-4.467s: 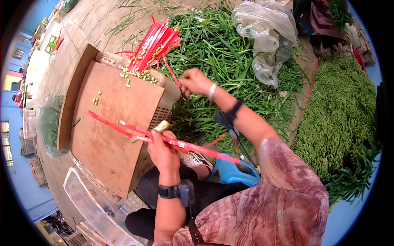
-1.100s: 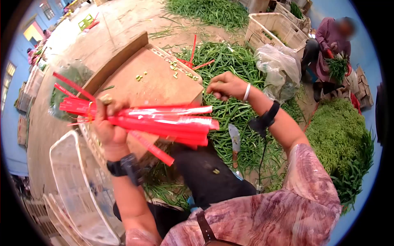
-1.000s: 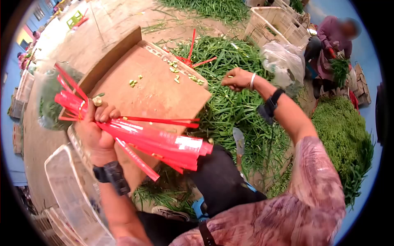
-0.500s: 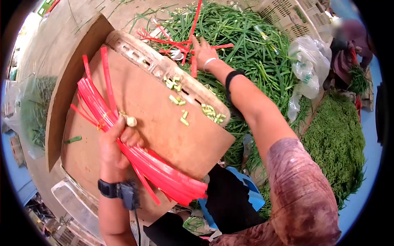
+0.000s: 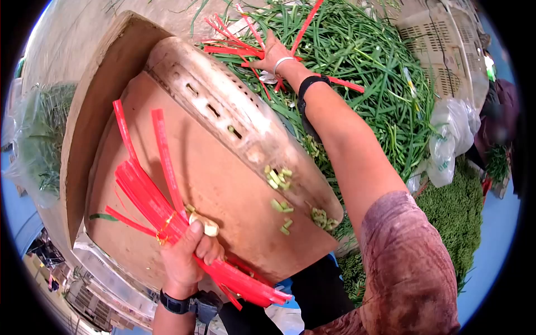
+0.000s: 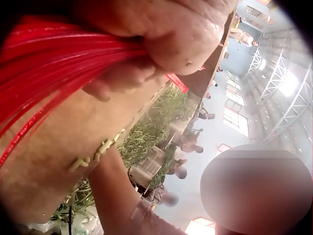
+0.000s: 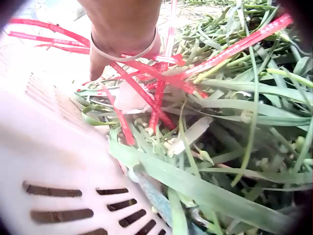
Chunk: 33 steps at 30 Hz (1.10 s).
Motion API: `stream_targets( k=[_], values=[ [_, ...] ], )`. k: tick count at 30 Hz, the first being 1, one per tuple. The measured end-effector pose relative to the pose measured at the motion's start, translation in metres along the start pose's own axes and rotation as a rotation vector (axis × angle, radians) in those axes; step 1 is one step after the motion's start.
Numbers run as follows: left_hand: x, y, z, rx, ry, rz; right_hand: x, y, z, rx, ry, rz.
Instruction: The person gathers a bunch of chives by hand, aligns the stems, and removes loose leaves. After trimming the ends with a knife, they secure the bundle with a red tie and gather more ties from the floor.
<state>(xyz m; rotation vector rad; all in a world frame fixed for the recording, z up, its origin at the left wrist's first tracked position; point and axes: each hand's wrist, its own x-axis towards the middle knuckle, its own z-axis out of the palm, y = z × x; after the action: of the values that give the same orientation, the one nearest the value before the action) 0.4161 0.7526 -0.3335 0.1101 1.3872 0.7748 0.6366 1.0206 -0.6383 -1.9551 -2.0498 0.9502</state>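
My left hand grips a thick bundle of red plastic strips over the brown board. A thin yellow tie goes round the bundle, and two strips stick up apart from the rest. A pale knob-like piece shows beside the thumb. In the left wrist view the bundle runs into the curled fingers. My right hand reaches across to loose red strips on the green leaves, thumb and finger spread. The right wrist view shows several printed strips crossing below that hand, with most fingers hidden.
Cut green stem pieces lie on the board and slotted white crate edge. A raised board walls the left side. Beyond are a leaf pile, a plastic bag, another crate and a seated person at right.
The left hand has taken up the red bundle, which lay at the board's far edge earlier. Lately the right hand moved forward from over the leaves to the loose strips, as the view leaned closer.
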Motion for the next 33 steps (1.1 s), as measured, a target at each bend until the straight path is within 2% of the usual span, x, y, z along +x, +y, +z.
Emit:
stream_targets(
  k=[4, 7, 8, 11, 12, 13, 15, 18, 19, 22, 23, 25, 27, 28, 29, 30, 32, 33],
  values=[
    [0.001, 0.000, -0.001, -0.003, 0.009, -0.011, -0.003, -0.030, 0.002, -0.246, -0.193, 0.159],
    [0.000, 0.001, -0.001, 0.012, 0.043, -0.068, 0.010, -0.023, 0.025, -0.319, -0.181, 0.274],
    [0.000, 0.001, -0.001, 0.010, 0.036, -0.069, 0.011, -0.020, 0.025, -0.243, -0.050, 0.331],
    [0.000, 0.000, -0.002, 0.009, 0.019, -0.062, 0.008, -0.007, -0.020, -0.158, -0.176, 0.205],
    [0.000, 0.000, -0.002, 0.019, 0.021, -0.055, 0.014, 0.006, -0.023, -0.184, -0.111, 0.135],
    [0.001, 0.000, -0.002, 0.028, 0.018, -0.050, 0.010, 0.013, -0.039, -0.134, -0.124, 0.072],
    [0.001, 0.000, -0.002, 0.019, 0.015, -0.054, -0.008, 0.024, -0.064, 0.539, -0.097, 0.171],
    [0.002, -0.002, -0.003, 0.025, 0.001, -0.041, -0.050, 0.008, -0.109, 0.966, 0.010, 0.245],
    [0.002, -0.002, -0.003, 0.031, -0.001, -0.037, -0.059, 0.012, -0.117, 0.957, 0.022, 0.191],
    [0.002, 0.000, -0.002, 0.013, -0.020, -0.038, -0.084, 0.016, -0.141, 1.077, 0.231, 0.034],
    [0.002, -0.001, -0.002, 0.013, -0.021, -0.038, -0.094, 0.015, -0.151, 1.214, 0.266, 0.014],
    [0.001, -0.002, -0.003, -0.011, -0.023, -0.041, -0.117, 0.012, -0.175, 1.329, 0.308, 0.002],
    [0.001, -0.002, -0.001, -0.011, -0.012, -0.014, -0.132, 0.007, -0.198, 1.537, 0.317, 0.069],
    [0.002, -0.002, 0.000, -0.010, -0.018, -0.013, -0.139, 0.005, -0.211, 1.610, 0.242, 0.127],
    [0.002, -0.002, 0.000, -0.008, -0.020, -0.015, -0.143, -0.002, -0.222, 1.357, 0.214, 0.243],
    [0.002, -0.002, -0.001, -0.007, -0.021, -0.016, -0.141, 0.000, -0.220, 1.095, 0.102, 0.365],
    [0.001, -0.004, -0.003, -0.022, -0.014, -0.015, -0.129, 0.003, -0.195, 0.522, -0.066, 0.530],
    [0.002, -0.004, -0.002, -0.029, -0.010, -0.012, -0.116, 0.033, -0.158, 0.087, -0.069, 0.231]
  ],
)
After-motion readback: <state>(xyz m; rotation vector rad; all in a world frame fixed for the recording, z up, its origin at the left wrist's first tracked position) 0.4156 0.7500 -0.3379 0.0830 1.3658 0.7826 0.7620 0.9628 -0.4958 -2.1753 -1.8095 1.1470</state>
